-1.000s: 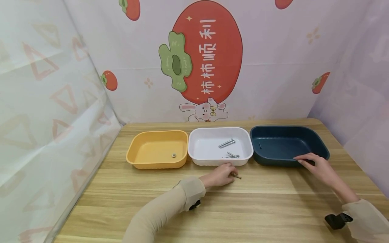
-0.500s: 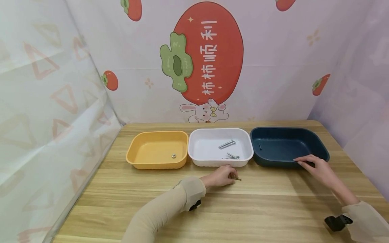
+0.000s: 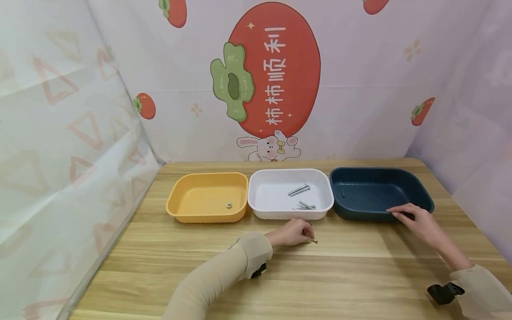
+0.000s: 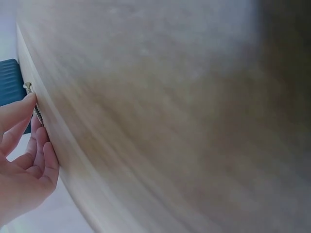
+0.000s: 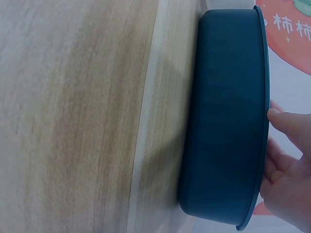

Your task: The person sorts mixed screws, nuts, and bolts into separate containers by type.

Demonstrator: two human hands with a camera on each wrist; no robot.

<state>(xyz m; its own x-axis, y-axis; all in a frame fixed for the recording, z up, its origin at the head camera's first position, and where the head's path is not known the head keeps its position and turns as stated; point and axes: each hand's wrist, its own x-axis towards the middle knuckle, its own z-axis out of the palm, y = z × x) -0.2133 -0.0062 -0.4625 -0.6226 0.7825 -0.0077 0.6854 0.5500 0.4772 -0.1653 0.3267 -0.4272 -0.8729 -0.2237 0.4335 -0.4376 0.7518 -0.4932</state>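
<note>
My left hand [image 3: 294, 232] is low over the table in front of the white tray [image 3: 264, 214], pinching a brass-coloured screw [image 3: 314, 241] between thumb and fingers. In the left wrist view the head and threaded shank of this screw [image 4: 28, 87] show, close to the wood; the fingers hide part of it. At the dark blue tray [image 5: 226, 116], my right hand [image 3: 418, 222] grips the front rim with its fingertips. The thumb lies at the rim in the right wrist view. Several silver screws [image 3: 299, 190] lie inside the white tray.
A yellow tray [image 3: 206, 218] stands at the left of the row, holding a small metal nut [image 3: 229, 205]. One small dark screw [image 3: 342, 193] lies in the blue tray. Behind the wooden table [image 3: 320, 284] hangs a printed cloth [image 3: 172, 129].
My left hand has shifted slightly toward the table's front, and the screw's visible end has dropped lower and sticks out less. The right hand stays at the blue tray's rim.
</note>
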